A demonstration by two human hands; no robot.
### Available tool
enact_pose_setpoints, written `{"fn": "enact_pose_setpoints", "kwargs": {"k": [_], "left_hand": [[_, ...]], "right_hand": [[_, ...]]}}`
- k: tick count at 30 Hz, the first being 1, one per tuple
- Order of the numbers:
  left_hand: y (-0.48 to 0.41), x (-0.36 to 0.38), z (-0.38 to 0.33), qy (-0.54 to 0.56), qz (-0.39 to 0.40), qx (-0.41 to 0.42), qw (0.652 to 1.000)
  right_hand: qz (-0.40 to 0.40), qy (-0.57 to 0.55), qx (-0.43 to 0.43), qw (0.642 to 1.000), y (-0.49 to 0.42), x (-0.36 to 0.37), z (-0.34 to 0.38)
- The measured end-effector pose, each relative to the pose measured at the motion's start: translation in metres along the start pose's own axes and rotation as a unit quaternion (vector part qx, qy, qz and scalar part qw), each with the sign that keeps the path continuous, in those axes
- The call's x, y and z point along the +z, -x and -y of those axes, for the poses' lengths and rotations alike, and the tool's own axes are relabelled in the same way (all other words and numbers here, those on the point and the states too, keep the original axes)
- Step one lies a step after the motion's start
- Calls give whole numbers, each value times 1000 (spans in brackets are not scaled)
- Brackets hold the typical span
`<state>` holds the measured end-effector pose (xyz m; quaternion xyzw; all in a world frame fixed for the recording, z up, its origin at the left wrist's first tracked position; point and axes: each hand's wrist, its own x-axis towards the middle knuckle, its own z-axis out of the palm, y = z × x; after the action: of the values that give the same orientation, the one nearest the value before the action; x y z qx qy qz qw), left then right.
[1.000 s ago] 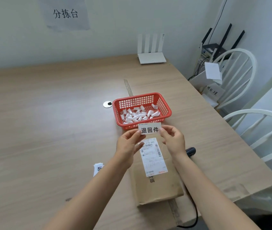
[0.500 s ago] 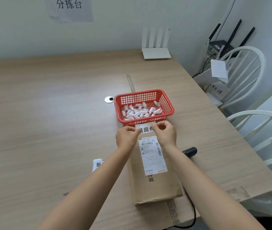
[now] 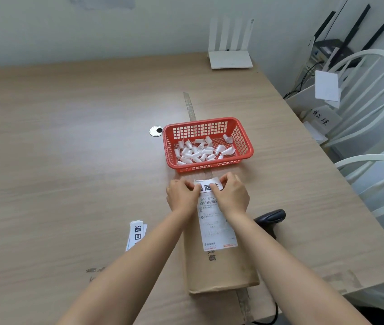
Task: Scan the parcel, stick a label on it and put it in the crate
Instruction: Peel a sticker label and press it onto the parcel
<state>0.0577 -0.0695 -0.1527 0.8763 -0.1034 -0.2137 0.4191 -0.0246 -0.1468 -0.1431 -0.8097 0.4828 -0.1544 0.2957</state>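
A: Where is the parcel point(image 3: 219, 263)?

B: Flat on the wooden table point(image 3: 69, 160), at six o'clock from the red basket point(image 3: 207, 144) of white scraps.

A: And the hands?

B: Left hand point(image 3: 182, 195) and right hand point(image 3: 232, 195) are curled, fingertips pinching a small label point(image 3: 207, 186) against the parcel's far end.

A: The room?

B: Pale wall; white router point(image 3: 230, 58) at twelve o'clock; white chairs point(image 3: 371, 95) at three; scanner point(image 3: 271, 216) just right of the parcel; spare labels point(image 3: 136, 233) at its left.
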Motion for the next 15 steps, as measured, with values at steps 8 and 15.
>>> {"fn": "enact_pose_setpoints", "kwargs": {"k": [8,15], "left_hand": [[2,-5,0,-2,-12,8,1000],[5,-13,10,11,11,22,1000]], "right_hand": [[7,48,0,999,-2,-2,2],[-8,65,26,998,-1,-11,-5]]}}
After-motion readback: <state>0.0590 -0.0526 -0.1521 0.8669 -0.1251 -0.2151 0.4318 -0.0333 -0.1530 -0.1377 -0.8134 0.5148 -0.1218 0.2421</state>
